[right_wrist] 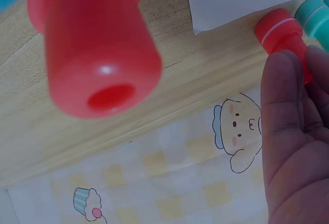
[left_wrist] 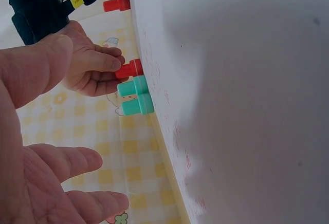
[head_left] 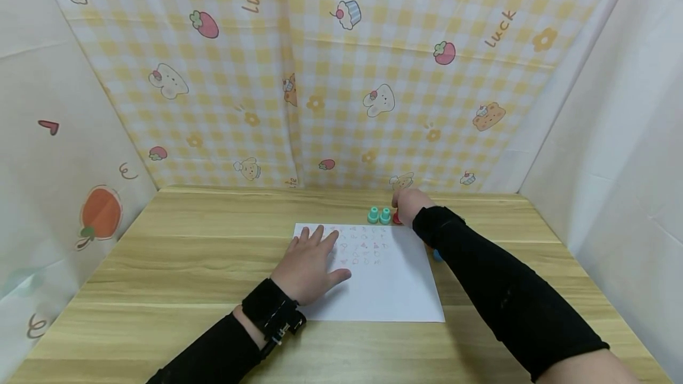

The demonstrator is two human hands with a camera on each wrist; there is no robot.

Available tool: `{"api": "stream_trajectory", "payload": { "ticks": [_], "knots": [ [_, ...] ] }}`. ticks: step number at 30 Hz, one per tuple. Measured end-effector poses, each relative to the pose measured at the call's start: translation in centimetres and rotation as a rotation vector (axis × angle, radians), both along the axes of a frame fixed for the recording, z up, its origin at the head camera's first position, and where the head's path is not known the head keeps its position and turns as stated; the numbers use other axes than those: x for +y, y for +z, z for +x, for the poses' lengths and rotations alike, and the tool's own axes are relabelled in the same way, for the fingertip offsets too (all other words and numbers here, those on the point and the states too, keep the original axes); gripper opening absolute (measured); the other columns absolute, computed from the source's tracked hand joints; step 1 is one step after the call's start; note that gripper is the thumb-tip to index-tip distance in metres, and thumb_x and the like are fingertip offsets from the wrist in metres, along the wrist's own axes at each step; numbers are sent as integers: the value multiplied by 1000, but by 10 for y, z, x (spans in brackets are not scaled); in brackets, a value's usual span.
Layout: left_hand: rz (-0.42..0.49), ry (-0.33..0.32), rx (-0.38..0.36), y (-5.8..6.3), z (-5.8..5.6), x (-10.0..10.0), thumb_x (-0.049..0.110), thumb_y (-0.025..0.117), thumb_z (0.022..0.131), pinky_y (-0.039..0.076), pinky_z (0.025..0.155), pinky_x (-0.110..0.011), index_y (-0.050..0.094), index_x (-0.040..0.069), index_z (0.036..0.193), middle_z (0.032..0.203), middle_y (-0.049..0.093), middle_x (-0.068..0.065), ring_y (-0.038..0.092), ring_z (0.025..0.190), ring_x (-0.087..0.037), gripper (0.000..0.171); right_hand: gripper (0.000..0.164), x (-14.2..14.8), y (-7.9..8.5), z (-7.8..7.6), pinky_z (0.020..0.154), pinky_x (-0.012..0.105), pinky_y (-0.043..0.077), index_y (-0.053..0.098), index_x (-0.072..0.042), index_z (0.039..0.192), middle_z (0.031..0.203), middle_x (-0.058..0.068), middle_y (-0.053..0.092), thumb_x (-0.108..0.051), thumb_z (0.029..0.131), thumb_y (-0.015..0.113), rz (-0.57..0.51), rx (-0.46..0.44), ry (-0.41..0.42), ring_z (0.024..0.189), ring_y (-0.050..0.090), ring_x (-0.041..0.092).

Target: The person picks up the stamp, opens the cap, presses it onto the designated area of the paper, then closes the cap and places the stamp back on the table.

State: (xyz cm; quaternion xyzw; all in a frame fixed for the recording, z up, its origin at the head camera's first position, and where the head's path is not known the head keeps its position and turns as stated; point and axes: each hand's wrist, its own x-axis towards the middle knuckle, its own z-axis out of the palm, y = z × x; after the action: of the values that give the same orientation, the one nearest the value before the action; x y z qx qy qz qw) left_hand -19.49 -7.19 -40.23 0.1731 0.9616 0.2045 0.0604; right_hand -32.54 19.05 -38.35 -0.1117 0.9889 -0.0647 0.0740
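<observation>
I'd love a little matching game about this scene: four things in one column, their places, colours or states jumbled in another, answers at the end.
1. Left hand
2. Right hand
3. Green stamps
4. Back cloth

A. Side by side at the paper's far edge
B. Spread over the paper
C. Checked yellow and white
D. Holding a red stamp

Pairs: 1-B, 2-D, 3-A, 4-C

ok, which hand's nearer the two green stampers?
Right. The right hand grips a red stamper beside the green stampers; the left hand is farther off, over the left part of the paper.
</observation>
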Motion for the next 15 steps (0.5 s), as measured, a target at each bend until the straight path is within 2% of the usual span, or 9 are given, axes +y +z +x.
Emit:
{"api": "stream_trajectory", "payload": {
  "ticks": [9, 15],
  "knots": [
    [-11, 2, 0, -1, -1, 0, 56, 70, 97, 20, 127, -66, 44, 9, 160, 168, 33, -27, 23, 157, -54, 83, 29, 0, -2, -1, 102, 45, 56, 73, 0, 125, 120, 18, 75, 4, 98, 63, -21, -14, -5, 110, 70, 33],
    [-8, 0, -6, 0, 0, 0, 55, 69, 97, 20, 127, -66, 44, 9, 160, 168, 33, -27, 23, 157, -54, 82, 30, 0, -1, 0, 103, 46, 56, 73, -1, 126, 122, 18, 75, 4, 98, 64, -11, -6, 11, 113, 70, 34]
  ]
}}
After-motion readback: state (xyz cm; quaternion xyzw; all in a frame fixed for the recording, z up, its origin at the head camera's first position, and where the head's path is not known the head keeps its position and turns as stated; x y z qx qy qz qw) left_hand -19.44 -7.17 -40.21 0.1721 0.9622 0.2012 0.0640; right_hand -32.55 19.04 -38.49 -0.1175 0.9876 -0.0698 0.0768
